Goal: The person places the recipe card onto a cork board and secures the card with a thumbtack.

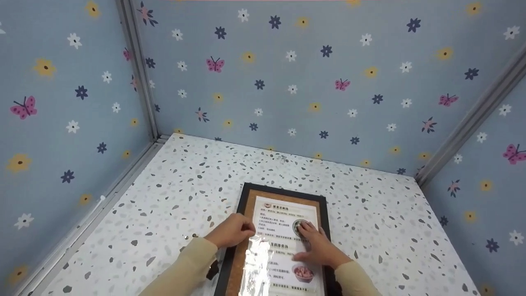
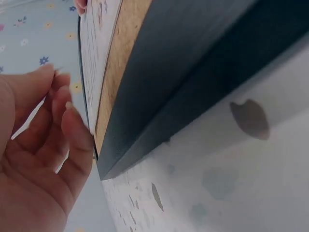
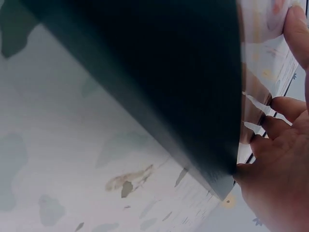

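A black picture frame (image 1: pixel 324 205) lies on the speckled table, with a brown border around a white printed sheet (image 1: pixel 279 209) bearing text and food photos. Glare on its lower left shows a glossy surface. My left hand (image 1: pixel 233 231) is at the frame's left side, fingers curled and fingertips over the sheet's left edge. In the left wrist view the thumb meets the index finger above the frame; I cannot tell whether something thin is between them. My right hand (image 1: pixel 318 248) rests on the sheet's right side with fingers spread, partly covering a round green food photo.
The speckled white table (image 1: pixel 370 213) reaches to a blue flowered back panel (image 1: pixel 287 82). Similar panels stand on the left and right, joined by grey metal posts (image 1: pixel 139 70). Small shiny bits (image 1: pixel 193 236) lie left of the frame, close to the left wrist.
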{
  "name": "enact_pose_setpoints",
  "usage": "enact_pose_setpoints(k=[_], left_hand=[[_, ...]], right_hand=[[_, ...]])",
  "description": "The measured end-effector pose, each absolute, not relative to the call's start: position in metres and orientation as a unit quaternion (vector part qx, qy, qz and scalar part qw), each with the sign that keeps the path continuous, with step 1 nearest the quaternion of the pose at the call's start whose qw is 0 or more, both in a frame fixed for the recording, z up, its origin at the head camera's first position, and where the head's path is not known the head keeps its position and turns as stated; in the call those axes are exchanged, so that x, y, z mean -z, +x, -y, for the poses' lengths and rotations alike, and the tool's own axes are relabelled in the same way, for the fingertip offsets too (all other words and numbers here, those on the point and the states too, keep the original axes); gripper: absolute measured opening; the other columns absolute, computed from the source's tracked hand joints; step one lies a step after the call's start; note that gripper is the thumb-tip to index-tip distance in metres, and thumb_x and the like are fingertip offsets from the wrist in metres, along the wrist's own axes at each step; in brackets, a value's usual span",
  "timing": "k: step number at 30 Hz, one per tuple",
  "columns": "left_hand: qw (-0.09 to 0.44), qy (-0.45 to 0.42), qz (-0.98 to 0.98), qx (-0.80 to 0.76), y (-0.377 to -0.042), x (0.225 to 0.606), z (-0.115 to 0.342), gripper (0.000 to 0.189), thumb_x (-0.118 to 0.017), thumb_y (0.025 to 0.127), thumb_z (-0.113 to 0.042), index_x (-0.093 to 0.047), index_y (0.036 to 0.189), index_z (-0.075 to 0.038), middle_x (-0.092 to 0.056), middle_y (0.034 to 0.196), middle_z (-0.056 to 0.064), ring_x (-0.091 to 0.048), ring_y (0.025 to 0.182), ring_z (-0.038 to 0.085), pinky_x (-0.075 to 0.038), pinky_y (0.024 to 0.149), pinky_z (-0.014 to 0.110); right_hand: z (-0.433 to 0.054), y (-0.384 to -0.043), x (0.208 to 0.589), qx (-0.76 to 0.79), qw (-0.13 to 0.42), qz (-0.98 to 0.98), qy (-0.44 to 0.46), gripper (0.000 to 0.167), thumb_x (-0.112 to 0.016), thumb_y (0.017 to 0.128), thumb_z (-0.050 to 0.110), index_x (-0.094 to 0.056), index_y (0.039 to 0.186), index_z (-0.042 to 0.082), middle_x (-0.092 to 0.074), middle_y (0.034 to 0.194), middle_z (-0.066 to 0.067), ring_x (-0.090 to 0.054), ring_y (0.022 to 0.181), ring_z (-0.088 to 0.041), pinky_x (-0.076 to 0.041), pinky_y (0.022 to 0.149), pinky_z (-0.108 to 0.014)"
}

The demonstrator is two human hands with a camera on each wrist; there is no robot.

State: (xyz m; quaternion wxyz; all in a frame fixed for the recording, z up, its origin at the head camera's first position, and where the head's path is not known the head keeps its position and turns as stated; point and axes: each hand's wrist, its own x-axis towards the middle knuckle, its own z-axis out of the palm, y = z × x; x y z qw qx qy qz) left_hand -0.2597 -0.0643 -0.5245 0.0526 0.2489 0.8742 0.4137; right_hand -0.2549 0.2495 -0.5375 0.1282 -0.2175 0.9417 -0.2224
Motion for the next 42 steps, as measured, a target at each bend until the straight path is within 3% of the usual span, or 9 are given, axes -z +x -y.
enact_pose_setpoints(k=[6, 17, 31, 42], left_hand=[[0.100, 0.297, -0.870, -0.382, -0.245, 0.520, 0.064, 0.005, -0.072, 0.085, -0.008, -0.076, 0.084, -0.010, -0.066, 0.077, -0.012, -0.058, 0.070, 0.005, -0.050, 0.068, 0.026], [0.135, 0.314, -0.869, -0.357, -0.232, 0.523, 0.069, 0.007, -0.073, 0.082, -0.006, -0.076, 0.080, -0.012, -0.063, 0.076, -0.012, -0.057, 0.068, 0.004, -0.050, 0.066, 0.023], [0.161, 0.315, -0.878, -0.324, -0.227, 0.522, 0.066, 0.007, -0.077, 0.080, -0.010, -0.076, 0.078, -0.017, -0.059, 0.073, -0.014, -0.054, 0.068, 0.004, -0.047, 0.067, 0.024], [0.164, 0.327, -0.864, -0.346, -0.226, 0.521, 0.069, 0.006, -0.078, 0.082, -0.008, -0.077, 0.079, -0.014, -0.064, 0.073, -0.014, -0.056, 0.067, 0.002, -0.048, 0.066, 0.023]], right_hand=[[-0.251, -0.252, 0.537, 0.237, 0.129, -0.934, -0.234, 0.103, -0.078, 0.078, 0.053, -0.034, 0.149, -0.007, -0.022, 0.158, -0.024, -0.013, 0.146, -0.045, -0.003, 0.113, -0.063], [-0.252, -0.252, 0.539, 0.230, 0.124, -0.939, -0.224, 0.102, -0.077, 0.078, 0.054, -0.034, 0.150, -0.004, -0.022, 0.159, -0.022, -0.013, 0.147, -0.042, -0.001, 0.114, -0.061], [-0.252, -0.253, 0.540, 0.231, 0.119, -0.939, -0.227, 0.103, -0.077, 0.077, 0.055, -0.034, 0.150, -0.003, -0.021, 0.159, -0.022, -0.012, 0.147, -0.042, -0.001, 0.114, -0.062], [-0.254, -0.254, 0.541, 0.231, 0.119, -0.936, -0.239, 0.102, -0.075, 0.079, 0.056, -0.033, 0.150, -0.006, -0.021, 0.159, -0.024, -0.012, 0.146, -0.044, -0.002, 0.113, -0.063]])
